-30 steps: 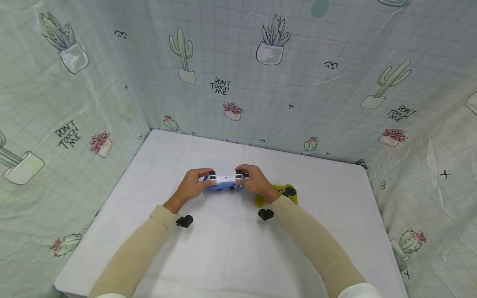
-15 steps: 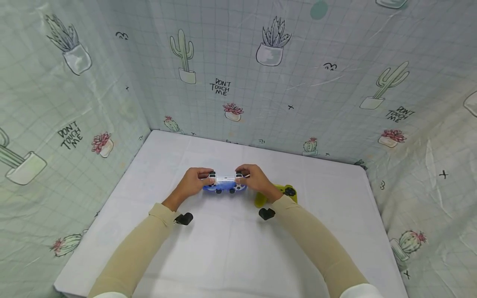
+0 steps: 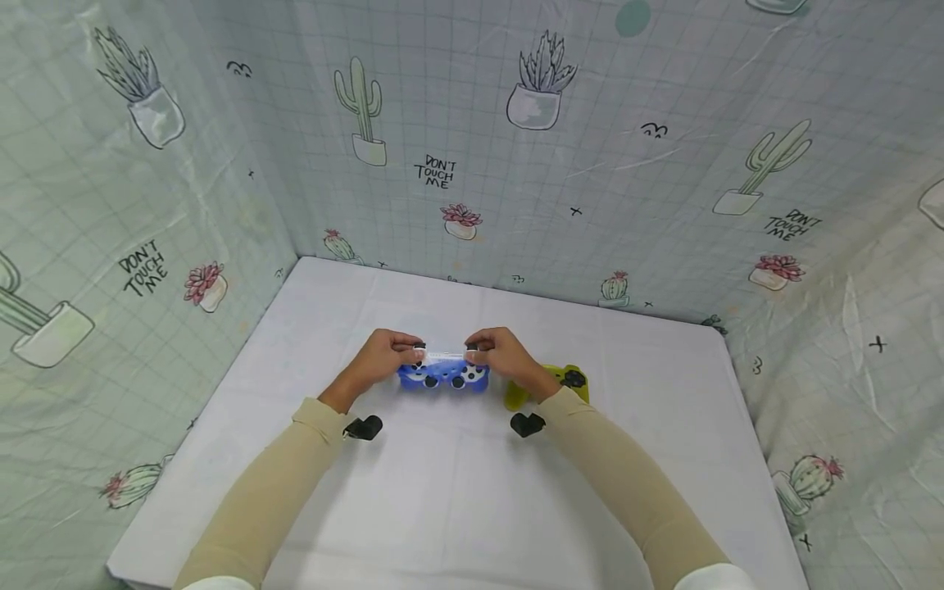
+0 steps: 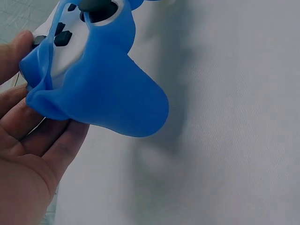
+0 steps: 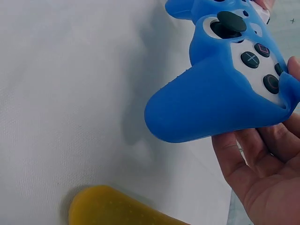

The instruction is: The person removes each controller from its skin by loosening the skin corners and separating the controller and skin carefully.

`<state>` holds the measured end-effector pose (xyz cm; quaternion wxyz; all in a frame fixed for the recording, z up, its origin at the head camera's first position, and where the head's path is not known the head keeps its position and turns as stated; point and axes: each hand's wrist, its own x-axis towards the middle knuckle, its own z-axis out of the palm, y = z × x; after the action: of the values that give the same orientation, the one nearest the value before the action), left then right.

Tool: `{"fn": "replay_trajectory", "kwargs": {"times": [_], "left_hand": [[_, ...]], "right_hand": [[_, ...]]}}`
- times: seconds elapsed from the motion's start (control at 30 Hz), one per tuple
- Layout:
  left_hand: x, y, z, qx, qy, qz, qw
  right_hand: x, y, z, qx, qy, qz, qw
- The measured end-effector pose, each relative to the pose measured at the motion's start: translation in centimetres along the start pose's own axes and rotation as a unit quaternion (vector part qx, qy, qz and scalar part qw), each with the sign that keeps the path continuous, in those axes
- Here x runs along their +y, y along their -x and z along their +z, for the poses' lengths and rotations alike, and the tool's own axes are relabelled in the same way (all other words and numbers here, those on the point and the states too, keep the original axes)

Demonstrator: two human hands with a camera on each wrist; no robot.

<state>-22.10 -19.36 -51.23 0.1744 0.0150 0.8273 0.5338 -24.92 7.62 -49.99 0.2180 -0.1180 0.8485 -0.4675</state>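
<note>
A white game controller in a blue silicone cover (image 3: pixel 445 374) is held above the table between both hands, its face with two black thumbsticks turned up toward the head view. My left hand (image 3: pixel 378 359) pinches its far left corner, thumb near the buttons and fingers underneath. In the left wrist view a strip of the blue cover (image 4: pixel 105 89) stands loose beside the direction buttons. The far right corner is gripped by my right hand (image 3: pixel 505 356), with fingers (image 5: pixel 253 145) below. The right wrist view shows the blue cover (image 5: pixel 201 103) around the symbol buttons.
A yellow-green controller (image 3: pixel 517 397) lies on the white-covered table (image 3: pixel 442 492), partly hidden under the right forearm. Black wrist-mounted pieces (image 3: pixel 527 424) jut inward from both sleeves. Cactus-print curtains (image 3: pixel 472 164) surround the table's back and sides.
The controller has tilted: its far edge with the shoulder buttons faced up before, and now its face with the thumbsticks shows. Both hands keep their hold and have barely shifted.
</note>
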Motion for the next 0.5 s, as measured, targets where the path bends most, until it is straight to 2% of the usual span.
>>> {"fn": "replay_trajectory", "kwargs": {"times": [0.2, 0.5], "left_hand": [[0.08, -0.18, 0.06, -0.003, 0.003, -0.017, 0.9998], [0.75, -0.31, -0.13, -0.004, 0.008, -0.036, 0.9993]], "right_hand": [[0.28, -0.01, 0.0, -0.008, -0.04, 0.044, 0.998], [0.12, -0.12, -0.33, -0.029, -0.082, 0.068, 0.994]]}}
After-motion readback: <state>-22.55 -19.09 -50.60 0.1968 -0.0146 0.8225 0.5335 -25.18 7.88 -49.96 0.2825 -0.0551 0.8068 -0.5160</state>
